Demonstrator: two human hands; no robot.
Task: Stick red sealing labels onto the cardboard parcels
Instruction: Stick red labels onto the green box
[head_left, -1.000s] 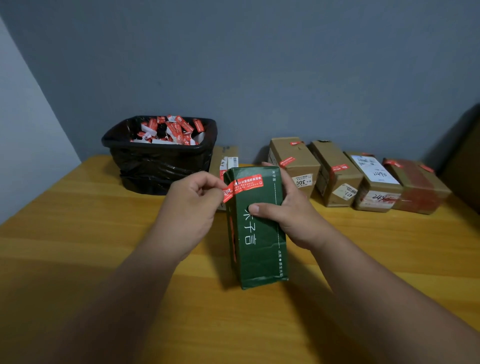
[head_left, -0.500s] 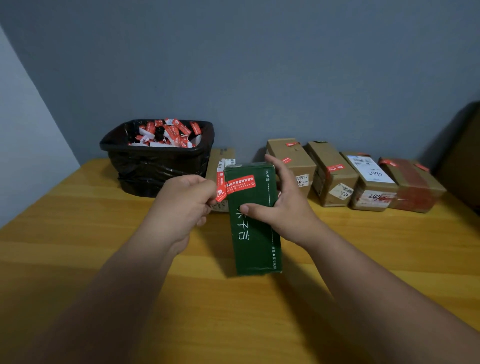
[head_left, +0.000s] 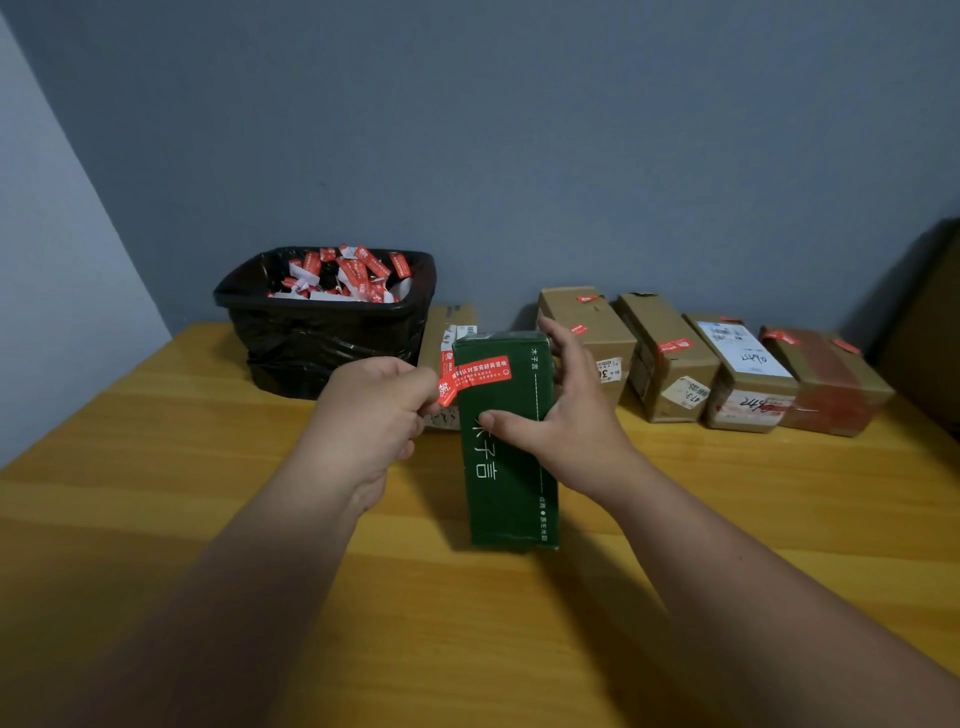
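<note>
While the right hand grasps the upright dark green cardboard parcel on the yellow wooden table, the left hand pinches the red rectangular sealing label at the parcel's upper left edge.

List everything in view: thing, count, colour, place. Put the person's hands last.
Green box: one, dark green with white print, standing on the table, centre.
Red label: one, red, on the green box's upper face, its left end folding over the edge.
Brown parcels: four in a row, brown, at the wall, right; a fifth behind the green box.
Bin: one, black liner, back left, full of red and white scraps.
Table: one, yellow wood.
Left hand: fingers pinching the label's left end.
Right hand: gripping the green box.
</note>
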